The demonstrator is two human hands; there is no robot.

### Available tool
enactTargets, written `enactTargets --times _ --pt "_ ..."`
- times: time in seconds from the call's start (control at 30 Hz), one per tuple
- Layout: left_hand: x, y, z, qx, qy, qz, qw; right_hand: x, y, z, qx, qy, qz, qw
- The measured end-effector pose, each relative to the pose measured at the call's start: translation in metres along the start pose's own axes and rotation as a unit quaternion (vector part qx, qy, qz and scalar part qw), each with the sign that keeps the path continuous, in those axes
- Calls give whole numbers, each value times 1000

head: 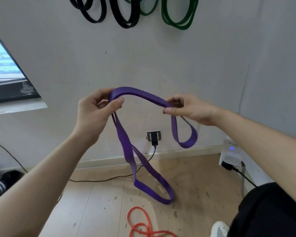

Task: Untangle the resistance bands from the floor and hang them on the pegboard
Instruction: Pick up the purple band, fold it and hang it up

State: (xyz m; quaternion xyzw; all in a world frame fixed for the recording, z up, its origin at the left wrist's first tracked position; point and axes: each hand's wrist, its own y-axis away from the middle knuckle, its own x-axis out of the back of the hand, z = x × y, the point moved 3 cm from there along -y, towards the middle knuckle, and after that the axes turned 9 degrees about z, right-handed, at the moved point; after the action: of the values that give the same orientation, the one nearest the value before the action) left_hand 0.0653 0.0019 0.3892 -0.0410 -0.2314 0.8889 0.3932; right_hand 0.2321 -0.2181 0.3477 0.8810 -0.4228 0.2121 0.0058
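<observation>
A wide purple resistance band (140, 94) arches between my two hands in front of the wall. My left hand (94, 110) grips its left end, from which a long loop hangs down almost to the floor. My right hand (186, 108) pinches the band further right, and a short loop dangles below it. An orange band (140, 224) lies tangled on the wooden floor beneath. High on the wall hang black bands (125, 16) and green bands (178, 16); what holds them is cut off by the top edge.
A wall socket (153, 136) with a black plug sits low on the wall, its cable trailing over the floor. A white device (229, 158) with a blue light stands at the right. A dark framed board (9, 79) leans at left. My shoe (220, 228) shows at the bottom.
</observation>
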Motion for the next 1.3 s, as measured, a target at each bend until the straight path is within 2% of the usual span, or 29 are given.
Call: enactTargets --times 0.13,0.23,0.37,0.5,0.73,0.97,1.17,1.3 --pt "-12 8 3 -9 -5 -44 999 -22 5 6 -32 69 -111 991" --pt "-20 12 4 -32 -25 -77 996 -38 7 -10 -1 40 -126 991" --pt "-20 13 0 -37 -37 -94 994 -55 9 -34 45 -128 -96 986" --pt "-15 12 -6 -37 -57 -116 991 -63 12 -42 76 -91 -32 992" --pt "-22 22 -23 -9 -66 -185 980 -52 15 -52 97 -68 -9 993" --pt "-40 36 -47 44 -77 -231 969 -23 16 -68 117 -163 64 978" --pt "-45 40 -57 78 -71 -238 966 2 10 -68 99 -251 133 954" --pt "-40 35 -62 75 -98 -216 968 16 6 -59 79 -260 164 948"
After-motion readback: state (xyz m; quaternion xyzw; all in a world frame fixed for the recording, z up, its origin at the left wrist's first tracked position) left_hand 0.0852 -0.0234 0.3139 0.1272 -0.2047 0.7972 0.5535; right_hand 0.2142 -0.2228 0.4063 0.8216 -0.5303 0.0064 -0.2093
